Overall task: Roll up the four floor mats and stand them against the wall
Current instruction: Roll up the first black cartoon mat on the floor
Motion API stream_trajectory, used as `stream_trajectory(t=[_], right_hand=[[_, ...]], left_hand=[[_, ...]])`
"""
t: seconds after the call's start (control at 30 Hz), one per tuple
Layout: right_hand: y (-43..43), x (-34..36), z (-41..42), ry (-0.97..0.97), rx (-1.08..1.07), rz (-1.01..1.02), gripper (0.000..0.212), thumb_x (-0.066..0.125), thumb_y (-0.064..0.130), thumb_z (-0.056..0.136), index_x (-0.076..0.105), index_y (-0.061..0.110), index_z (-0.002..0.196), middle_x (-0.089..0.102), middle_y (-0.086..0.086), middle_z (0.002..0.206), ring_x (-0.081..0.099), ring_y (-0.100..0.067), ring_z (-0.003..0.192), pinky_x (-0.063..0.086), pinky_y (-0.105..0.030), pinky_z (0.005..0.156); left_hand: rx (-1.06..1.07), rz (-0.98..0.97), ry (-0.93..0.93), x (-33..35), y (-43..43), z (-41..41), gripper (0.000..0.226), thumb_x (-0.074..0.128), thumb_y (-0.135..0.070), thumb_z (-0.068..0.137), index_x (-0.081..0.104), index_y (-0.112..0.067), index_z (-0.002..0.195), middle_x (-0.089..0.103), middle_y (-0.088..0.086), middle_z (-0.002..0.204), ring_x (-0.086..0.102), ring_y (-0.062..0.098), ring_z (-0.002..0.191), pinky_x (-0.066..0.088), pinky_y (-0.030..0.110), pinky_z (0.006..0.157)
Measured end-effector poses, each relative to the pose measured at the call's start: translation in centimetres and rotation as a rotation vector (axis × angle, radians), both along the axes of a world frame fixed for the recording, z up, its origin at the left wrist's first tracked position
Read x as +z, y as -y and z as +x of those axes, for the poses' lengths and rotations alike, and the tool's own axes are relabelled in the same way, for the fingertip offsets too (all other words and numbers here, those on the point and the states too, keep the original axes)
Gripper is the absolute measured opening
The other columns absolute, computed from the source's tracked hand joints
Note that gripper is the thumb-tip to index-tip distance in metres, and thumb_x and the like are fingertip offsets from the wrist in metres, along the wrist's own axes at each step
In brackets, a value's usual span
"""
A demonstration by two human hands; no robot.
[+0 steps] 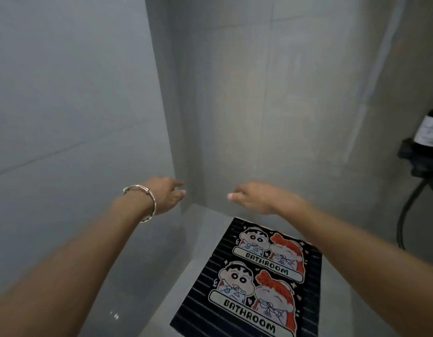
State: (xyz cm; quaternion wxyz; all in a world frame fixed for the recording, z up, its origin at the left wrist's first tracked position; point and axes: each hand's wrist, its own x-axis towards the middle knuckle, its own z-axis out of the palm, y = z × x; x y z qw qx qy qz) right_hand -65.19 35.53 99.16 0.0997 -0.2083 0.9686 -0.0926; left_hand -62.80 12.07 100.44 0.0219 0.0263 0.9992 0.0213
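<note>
Grey tiled walls [259, 105] meet in a corner straight ahead, and the grey floor [201, 239] runs out from it toward the viewer. Both bare arms reach forward over that floor toward the corner. The left hand [168, 195], with a silver bangle [147, 203] on its wrist, is loosely open, fingers extended and holding nothing. The right hand [256, 198] is likewise relaxed and empty, palm down, fingers slightly curled; motion blur hides finer detail.

Flat on the floor, below and between the arms, lies a black ribbed mat [259, 283] printed with cartoon figures and the word BATHROOM twice. The repeated print and a faint step across the middle suggest two mats overlapping, though I cannot tell for sure. Its far edge lies near the back wall, apart from it; its near edge runs out of view at the bottom. No rolled mat shows anywhere.

The mat looks thin, rubbery and flexible, probably light, with ribs giving decent grip. Taking the far edge with both hands spread toward its corners should start an even roll; uneven pull would likely cone it.

At the right edge, a dark fixture with a hose [405, 215] hangs on the wall.
</note>
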Motion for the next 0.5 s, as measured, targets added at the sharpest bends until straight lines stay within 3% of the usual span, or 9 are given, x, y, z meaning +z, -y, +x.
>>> stream_trajectory(t=[0.5], right_hand=[[-9.6, 3.0, -8.2, -0.052, -0.04, -0.044, 0.055, 0.034, 0.05, 0.098, 0.047, 0.012, 0.136, 0.048, -0.013, 0.141, 0.044, -0.028, 0.13, 0.037, -0.037, 0.105]], left_hand=[[-0.054, -0.057, -0.066, 3.5, -10.8, -8.8, 0.043, 0.042, -0.044, 0.096, 0.05, -0.026, 0.134, 0.055, 0.006, 0.135, 0.048, 0.028, 0.126, 0.039, 0.034, 0.105]])
